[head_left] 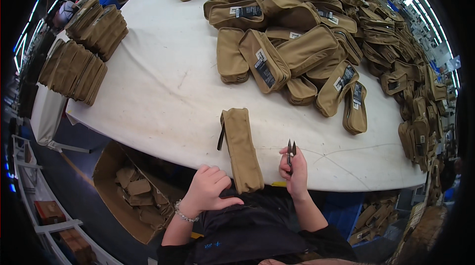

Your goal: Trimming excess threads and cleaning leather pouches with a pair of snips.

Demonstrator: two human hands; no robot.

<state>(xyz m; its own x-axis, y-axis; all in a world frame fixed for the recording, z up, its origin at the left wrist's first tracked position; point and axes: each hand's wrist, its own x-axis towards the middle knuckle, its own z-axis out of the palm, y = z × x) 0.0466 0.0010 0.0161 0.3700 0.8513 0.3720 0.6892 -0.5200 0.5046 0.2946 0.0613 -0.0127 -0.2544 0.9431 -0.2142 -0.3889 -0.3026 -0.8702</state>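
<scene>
A long tan fabric pouch (241,148) lies on the white table (163,92), its near end hanging over the front edge. My left hand (210,189) rests at the table's edge just left of that end, fingers curled, holding nothing that I can see. My right hand (295,172) is to the right of the pouch and grips small thread snips (291,151) with the blades pointing up and away from me.
A large heap of tan pouches (316,32) covers the back and right of the table. Two neat rows of pouches (84,50) stand at the far left. A cardboard box (129,192) with more pouches sits on the floor under the table edge.
</scene>
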